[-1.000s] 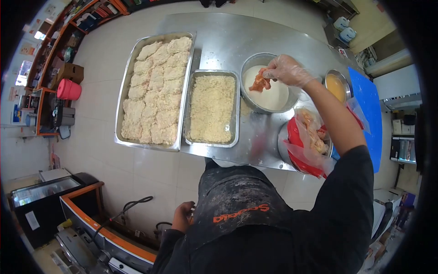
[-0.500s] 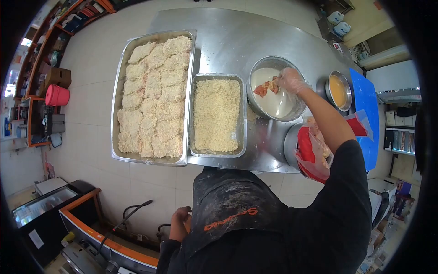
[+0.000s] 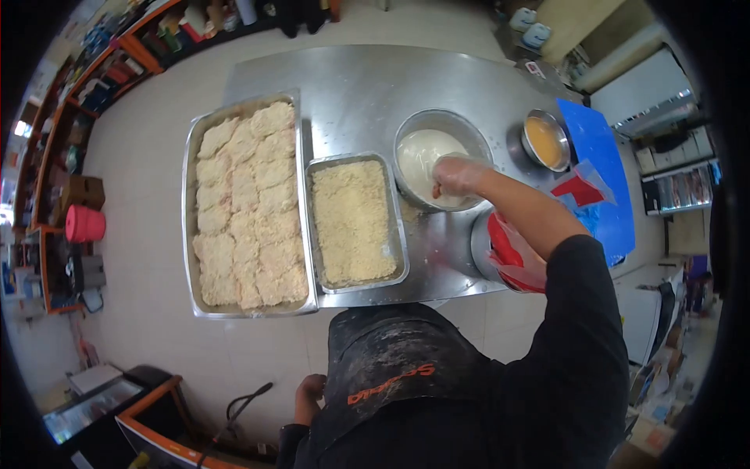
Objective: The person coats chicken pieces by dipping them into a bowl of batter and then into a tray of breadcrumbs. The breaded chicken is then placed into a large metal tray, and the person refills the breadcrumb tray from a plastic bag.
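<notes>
Meat point(image 3: 437, 190), a small reddish bit showing beneath the fingertips, is over the white batter point(image 3: 422, 150) inside the metal bowl point(image 3: 399, 147). The right hand point(image 3: 462, 175), in a clear plastic glove, is closed narrowly, its fingers bunched and pointing down around the meat; how firm that grip is, I cannot tell. Wet batter could make the piece slide from the fingers and drop with a splash over the rim. Since the glove is loose and thin, batter could also creep inside if the hand sinks too deep.

The forearm reaches above the red bag point(image 3: 505, 244) in the pot point(image 3: 480, 250). A low elbow or the dark sleeve point(image 3: 580, 293) could catch the plastic and drag it. The crumb pan point(image 3: 400, 234) sits just beside the batter bowl, so drips falling on that side could clump the crumbs point(image 3: 351, 223).

The big tray point(image 3: 187, 223) of coated pieces point(image 3: 250, 195) lies at the table point(image 3: 351, 90) edge and appears to jut past it; a hip or sleeve knocking that corner could tip it. The left hand point(image 3: 311, 387) hangs low near the apron point(image 3: 383, 352), fingers curled; whether it holds anything is unclear.
</notes>
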A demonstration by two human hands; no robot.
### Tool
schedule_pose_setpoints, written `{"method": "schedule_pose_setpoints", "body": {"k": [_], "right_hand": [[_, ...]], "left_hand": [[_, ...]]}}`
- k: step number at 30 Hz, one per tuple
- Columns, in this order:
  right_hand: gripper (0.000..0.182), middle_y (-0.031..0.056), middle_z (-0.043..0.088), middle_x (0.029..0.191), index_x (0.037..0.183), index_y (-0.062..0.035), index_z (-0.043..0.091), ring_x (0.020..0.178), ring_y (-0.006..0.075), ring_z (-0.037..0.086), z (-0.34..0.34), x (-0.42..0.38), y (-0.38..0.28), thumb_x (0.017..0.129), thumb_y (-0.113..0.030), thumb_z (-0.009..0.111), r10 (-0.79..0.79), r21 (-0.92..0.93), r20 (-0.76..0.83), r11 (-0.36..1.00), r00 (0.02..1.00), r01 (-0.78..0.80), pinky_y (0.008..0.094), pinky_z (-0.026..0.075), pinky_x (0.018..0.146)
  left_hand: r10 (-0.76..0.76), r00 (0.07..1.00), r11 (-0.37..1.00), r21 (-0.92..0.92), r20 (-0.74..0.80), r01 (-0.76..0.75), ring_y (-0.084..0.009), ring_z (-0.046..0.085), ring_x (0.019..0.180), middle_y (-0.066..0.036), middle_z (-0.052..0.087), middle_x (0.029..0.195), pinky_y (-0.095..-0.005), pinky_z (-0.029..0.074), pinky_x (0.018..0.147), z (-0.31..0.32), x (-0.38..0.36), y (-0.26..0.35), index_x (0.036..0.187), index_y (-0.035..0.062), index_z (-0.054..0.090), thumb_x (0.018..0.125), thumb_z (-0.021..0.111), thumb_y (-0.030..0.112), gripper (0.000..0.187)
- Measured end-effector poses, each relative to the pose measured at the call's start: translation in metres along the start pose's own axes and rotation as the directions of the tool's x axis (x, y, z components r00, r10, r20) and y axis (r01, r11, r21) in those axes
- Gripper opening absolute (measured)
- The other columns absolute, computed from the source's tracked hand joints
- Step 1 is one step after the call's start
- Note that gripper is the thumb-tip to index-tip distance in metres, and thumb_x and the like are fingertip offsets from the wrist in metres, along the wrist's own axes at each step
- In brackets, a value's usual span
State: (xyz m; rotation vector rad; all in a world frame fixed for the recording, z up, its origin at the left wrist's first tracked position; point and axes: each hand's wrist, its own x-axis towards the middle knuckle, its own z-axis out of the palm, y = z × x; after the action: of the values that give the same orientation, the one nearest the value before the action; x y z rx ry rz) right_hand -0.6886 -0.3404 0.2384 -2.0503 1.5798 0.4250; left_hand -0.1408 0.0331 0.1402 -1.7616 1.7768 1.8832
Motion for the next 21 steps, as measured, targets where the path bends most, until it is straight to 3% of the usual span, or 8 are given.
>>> {"method": "schedule_pose_setpoints", "body": {"k": [4,6,7,9,11,13,17,21], "right_hand": [[0.016,0.0189,0.07,0.087,0.088,-0.011,0.076,0.081,0.0311,0.068,-0.034,-0.003,-0.001,0.079,-0.023,0.07,-0.057,-0.113,-0.108,0.993,0.992,0.045,0.0409,0.052,0.074],[0.017,0.0184,0.07,0.085,0.086,-0.0065,0.075,0.078,0.0304,0.068,-0.059,-0.01,0.006,0.081,-0.022,0.069,-0.078,-0.102,-0.235,0.993,0.969,0.056,0.0391,0.052,0.072],[0.018,0.0182,0.07,0.084,0.085,-0.0038,0.075,0.076,0.0299,0.068,-0.075,-0.02,0.003,0.081,-0.02,0.068,-0.082,-0.091,-0.317,0.994,0.945,0.056,0.038,0.052,0.07],[0.021,0.0179,0.068,0.08,0.083,-0.0043,0.074,0.074,0.031,0.067,-0.091,-0.028,0.008,0.081,-0.024,0.069,-0.004,0.052,-0.364,0.998,0.931,0.024,0.0392,0.051,0.07],[0.021,0.0178,0.068,0.079,0.082,-0.0039,0.073,0.074,0.031,0.066,-0.102,-0.042,-0.002,0.081,-0.025,0.068,0.092,0.134,-0.406,0.99,0.909,-0.041,0.0392,0.051,0.07],[0.021,0.0177,0.069,0.081,0.082,-0.0024,0.073,0.074,0.0298,0.067,-0.115,-0.058,-0.019,0.082,-0.022,0.066,0.196,0.148,-0.45,0.979,0.871,-0.144,0.038,0.051,0.071],[0.023,0.0174,0.07,0.081,0.08,-0.0004,0.072,0.075,0.0293,0.067,-0.116,-0.07,-0.037,0.082,-0.022,0.066,0.194,0.139,-0.521,0.98,0.831,-0.141,0.0376,0.052,0.073],[0.023,0.017,0.07,0.081,0.077,-0.0002,0.071,0.08,0.0305,0.068,-0.112,-0.072,-0.035,0.081,-0.023,0.066,0.281,0.219,-0.545,0.957,0.79,-0.189,0.0384,0.052,0.076]], "left_hand": [[-0.247,0.967,0.964,0.116,0.066,0.239,-0.0167,0.061,0.072,-0.008,0.068,0.089,-0.0371,0.05,0.058,-0.028,0.013,0.024,0.107,0.0031,0.068,0.087,0.059,0.018,0.027],[-0.218,0.975,0.971,0.111,0.047,0.212,-0.016,0.06,0.071,-0.008,0.067,0.087,-0.0366,0.05,0.057,-0.038,0.009,0.023,0.108,0.0026,0.068,0.085,0.061,0.018,0.028],[-0.027,1.0,0.998,0.049,-0.003,0.027,-0.0153,0.059,0.069,-0.008,0.066,0.085,-0.036,0.049,0.056,-0.041,-0.001,0.01,0.108,0.0025,0.068,0.085,0.061,0.018,0.029],[-0.099,0.994,0.993,0.068,0.052,0.095,-0.0144,0.056,0.066,-0.007,0.064,0.081,-0.035,0.047,0.054,-0.048,0.009,-0.007,0.11,0.0026,0.068,0.085,0.062,0.017,0.029],[-0.452,0.871,0.882,0.246,0.193,0.403,-0.0142,0.054,0.063,-0.007,0.061,0.077,-0.0343,0.045,0.052,-0.061,0.043,-0.008,0.113,0.0037,0.068,0.086,0.06,0.015,0.03],[-0.464,0.834,0.864,0.362,0.298,0.351,-0.0144,0.051,0.06,-0.007,0.059,0.075,-0.0337,0.043,0.05,-0.067,0.064,-0.053,0.117,0.0058,0.066,0.087,0.058,0.013,0.032],[-0.673,0.662,0.68,-0.077,0.33,0.73,-0.0157,0.047,0.055,-0.007,0.058,0.077,-0.0342,0.04,0.048,-0.066,0.102,-0.133,0.129,0.0097,0.06,0.09,0.052,0.009,0.04],[-0.683,0.65,0.646,-0.141,0.333,0.75,-0.0155,0.041,0.052,-0.008,0.06,0.081,-0.0329,0.036,0.046,-0.083,0.111,-0.141,0.132,0.0084,0.055,0.095,0.046,0.016,0.039]]}}
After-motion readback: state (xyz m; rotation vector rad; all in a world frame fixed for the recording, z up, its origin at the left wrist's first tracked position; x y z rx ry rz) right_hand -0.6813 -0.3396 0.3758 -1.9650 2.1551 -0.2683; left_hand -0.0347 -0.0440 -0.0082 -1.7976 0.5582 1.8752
